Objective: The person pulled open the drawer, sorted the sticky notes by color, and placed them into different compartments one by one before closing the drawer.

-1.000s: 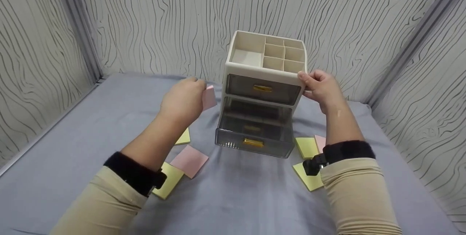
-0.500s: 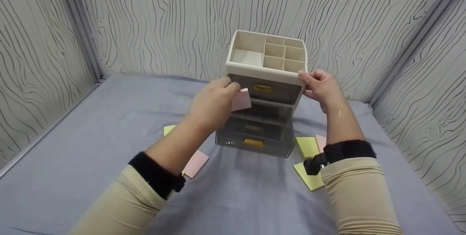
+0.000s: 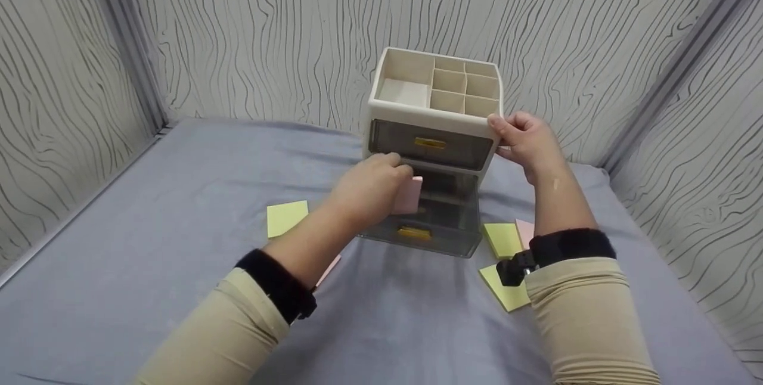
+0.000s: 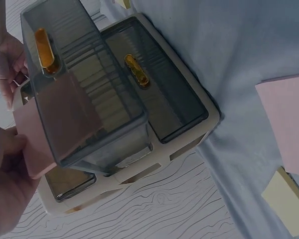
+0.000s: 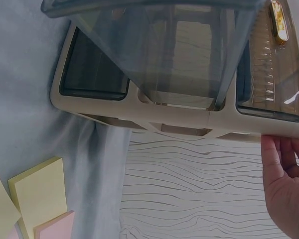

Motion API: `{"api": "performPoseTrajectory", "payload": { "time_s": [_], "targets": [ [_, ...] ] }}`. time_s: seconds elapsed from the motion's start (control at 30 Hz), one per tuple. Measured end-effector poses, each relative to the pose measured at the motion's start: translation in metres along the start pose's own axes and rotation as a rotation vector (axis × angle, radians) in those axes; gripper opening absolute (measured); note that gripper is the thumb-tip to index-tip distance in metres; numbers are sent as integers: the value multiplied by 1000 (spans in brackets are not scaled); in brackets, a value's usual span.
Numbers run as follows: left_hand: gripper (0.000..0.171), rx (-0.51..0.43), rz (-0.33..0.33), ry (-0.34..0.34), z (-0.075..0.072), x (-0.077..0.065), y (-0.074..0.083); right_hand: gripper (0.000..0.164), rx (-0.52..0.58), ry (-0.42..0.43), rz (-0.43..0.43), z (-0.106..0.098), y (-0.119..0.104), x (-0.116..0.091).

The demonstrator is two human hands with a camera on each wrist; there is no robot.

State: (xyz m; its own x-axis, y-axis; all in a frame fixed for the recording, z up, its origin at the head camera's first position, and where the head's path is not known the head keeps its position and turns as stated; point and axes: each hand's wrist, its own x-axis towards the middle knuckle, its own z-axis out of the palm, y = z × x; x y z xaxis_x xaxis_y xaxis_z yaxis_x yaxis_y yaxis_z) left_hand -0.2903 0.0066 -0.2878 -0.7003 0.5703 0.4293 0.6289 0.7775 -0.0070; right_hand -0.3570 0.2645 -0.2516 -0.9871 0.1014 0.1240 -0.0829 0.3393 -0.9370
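My left hand [image 3: 371, 189] pinches a pink sticky note pad [image 3: 409, 196] over the pulled-out middle drawer [image 3: 444, 243] of a cream desktop organizer [image 3: 432, 111]. In the left wrist view, part of that pad shows through the drawer's clear grey wall, and the rest sticks out toward the fingers. Whether it touches the drawer floor cannot be seen. With thumb and fingers, my right hand [image 3: 529, 143] grips the organizer's upper right front edge. The top drawer [image 3: 453, 149] is closed, and in the left wrist view the bottom drawer [image 4: 159, 89] is closed too.
A yellow pad [image 3: 286, 219] and a partly hidden pink pad [image 3: 329, 270] lie left of the organizer. To its right are two yellow pads [image 3: 502, 239] and a pink pad [image 3: 524, 232], partly behind the right wrist. Patterned walls [image 3: 268, 33] enclose the grey cloth surface [image 3: 197, 194].
My left hand has carried the pink pad rightward from beside the organizer, then down to the open middle drawer. The right hand stays on the organizer's edge.
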Motion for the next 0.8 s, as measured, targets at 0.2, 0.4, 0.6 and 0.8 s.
{"api": "performPoseTrajectory", "payload": {
  "time_s": [0.2,0.4,0.6,0.8],
  "targets": [
    [16,-3,2,-128,8,4,-4,44,-13,1,14,0,-2,-1],
    [17,-46,-54,-215,11,7,-10,42,-14,-9,-2,0,-2,-1],
    [14,-65,-71,-253,14,12,-13,38,5,-3,-21,0,-3,-1],
    [11,-49,-100,-266,18,16,-14,40,-4,2,-20,0,-1,-1]
  ]
}}
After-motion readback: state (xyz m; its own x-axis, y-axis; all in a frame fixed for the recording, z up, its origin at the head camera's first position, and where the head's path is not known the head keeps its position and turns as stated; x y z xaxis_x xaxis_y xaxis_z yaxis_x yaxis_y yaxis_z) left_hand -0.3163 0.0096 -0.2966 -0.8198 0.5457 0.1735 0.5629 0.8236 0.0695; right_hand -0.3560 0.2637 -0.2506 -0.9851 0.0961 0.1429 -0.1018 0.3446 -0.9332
